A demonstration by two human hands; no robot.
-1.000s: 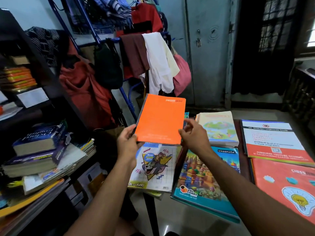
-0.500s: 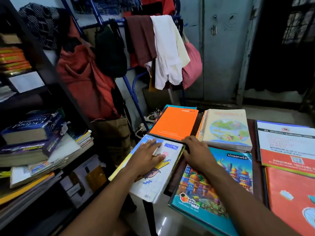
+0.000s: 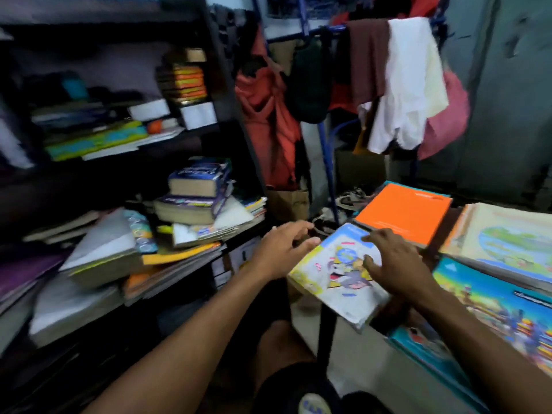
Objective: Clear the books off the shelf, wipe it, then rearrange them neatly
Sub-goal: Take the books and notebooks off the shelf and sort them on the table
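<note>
Home room, lived-in. Dark shelf unit (image 3: 221, 85) crammed with stacked books (image 3: 194, 192); just right of it a blue clothes rack (image 3: 324, 138) draped with garments, grey steel cupboard (image 3: 507, 100) further right, shoes (image 3: 349, 201) on the floor below the rack.

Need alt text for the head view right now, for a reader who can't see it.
Right hand rests on a cartoon-cover notebook overhanging the table edge, while the left hand, fingers spread, hovers beside it. Behind it lies an orange book; untidy stacks of books fill the dark shelf on the left.
</note>
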